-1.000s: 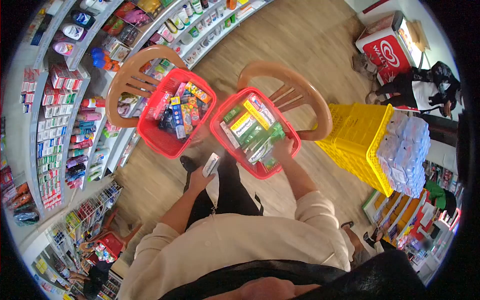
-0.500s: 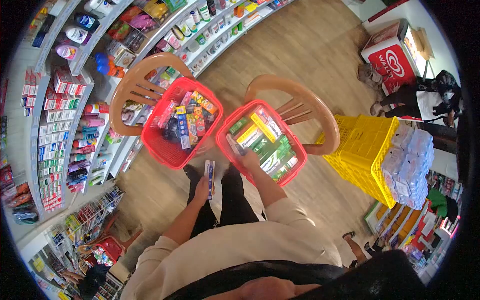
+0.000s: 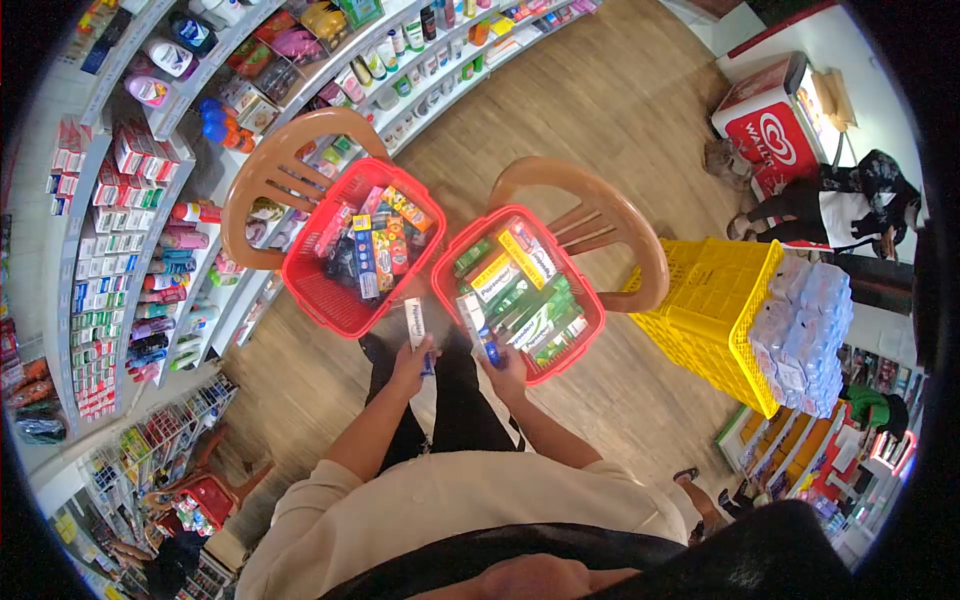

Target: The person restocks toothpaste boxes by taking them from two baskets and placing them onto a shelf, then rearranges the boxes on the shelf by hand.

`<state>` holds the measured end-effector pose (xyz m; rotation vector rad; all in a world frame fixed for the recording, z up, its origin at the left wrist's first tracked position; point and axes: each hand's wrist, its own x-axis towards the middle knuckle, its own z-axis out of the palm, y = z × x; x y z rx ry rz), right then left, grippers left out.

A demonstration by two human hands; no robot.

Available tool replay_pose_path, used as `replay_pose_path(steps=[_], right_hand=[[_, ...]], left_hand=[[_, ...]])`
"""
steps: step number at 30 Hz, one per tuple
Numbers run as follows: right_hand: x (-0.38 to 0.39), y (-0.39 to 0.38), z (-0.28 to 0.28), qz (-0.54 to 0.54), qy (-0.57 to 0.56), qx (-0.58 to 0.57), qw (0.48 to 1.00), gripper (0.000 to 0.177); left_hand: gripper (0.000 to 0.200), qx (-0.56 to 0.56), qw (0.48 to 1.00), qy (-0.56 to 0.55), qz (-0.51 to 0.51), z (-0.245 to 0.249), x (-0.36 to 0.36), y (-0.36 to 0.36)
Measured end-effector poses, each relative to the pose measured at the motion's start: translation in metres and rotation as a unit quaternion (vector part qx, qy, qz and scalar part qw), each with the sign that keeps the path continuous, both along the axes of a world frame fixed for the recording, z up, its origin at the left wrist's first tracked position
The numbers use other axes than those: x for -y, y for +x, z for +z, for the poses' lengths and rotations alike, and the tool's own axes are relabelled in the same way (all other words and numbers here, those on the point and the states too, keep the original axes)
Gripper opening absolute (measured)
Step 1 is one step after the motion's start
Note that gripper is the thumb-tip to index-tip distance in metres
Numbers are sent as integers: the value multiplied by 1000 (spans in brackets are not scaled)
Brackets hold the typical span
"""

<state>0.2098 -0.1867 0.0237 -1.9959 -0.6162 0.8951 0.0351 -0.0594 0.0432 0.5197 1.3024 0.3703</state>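
Observation:
My left hand (image 3: 408,368) is closed around a white toothpaste box (image 3: 415,322) held upright over my legs; something blue shows beside its fingers. My right hand (image 3: 506,374) grips a narrow blue-and-white box (image 3: 488,346) at the near left edge of the right red basket (image 3: 566,364). Green and white toothpaste boxes (image 3: 528,300) with yellow bands fill that basket. Left of it, another red basket (image 3: 330,312) holds a blue-and-yellow box (image 3: 364,258), orange colourful packs (image 3: 392,255) and dark packets. Both baskets rest on brown chairs.
Brown chair backs (image 3: 240,205) (image 3: 648,250) stand behind the baskets. Curved shelves (image 3: 165,215) of toiletries line the left side. Yellow crates (image 3: 700,300) with wrapped bottles (image 3: 800,335) stand at right. A person (image 3: 840,205) is near a red freezer (image 3: 765,140).
My right hand has drawn back from inside the right basket to its near edge and now holds a blue-and-white box. A white toothpaste box now shows upright in my left hand.

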Motion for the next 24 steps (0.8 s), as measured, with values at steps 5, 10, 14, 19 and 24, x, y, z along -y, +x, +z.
replay_pose_path(steps=[5, 10, 14, 19, 24], right_hand=[[-21, -36, 39, 93, 12, 47, 994, 35], [-29, -43, 59, 230, 46, 67, 970, 33], [-40, 18, 58, 439, 120, 110, 884, 34], [-18, 145, -25, 88, -135, 283, 945, 50], [-45, 178, -17, 154, -418, 163, 881, 88]], left_hand=[[30, 58, 995, -80, 17, 33, -2, 28], [38, 106, 992, -48, -53, 29, -4, 14], [34, 46, 994, -7, -99, 13, -6, -14], [34, -50, 998, -13, -40, -12, 8, -44], [36, -82, 994, 1, -72, -15, 22, -61]])
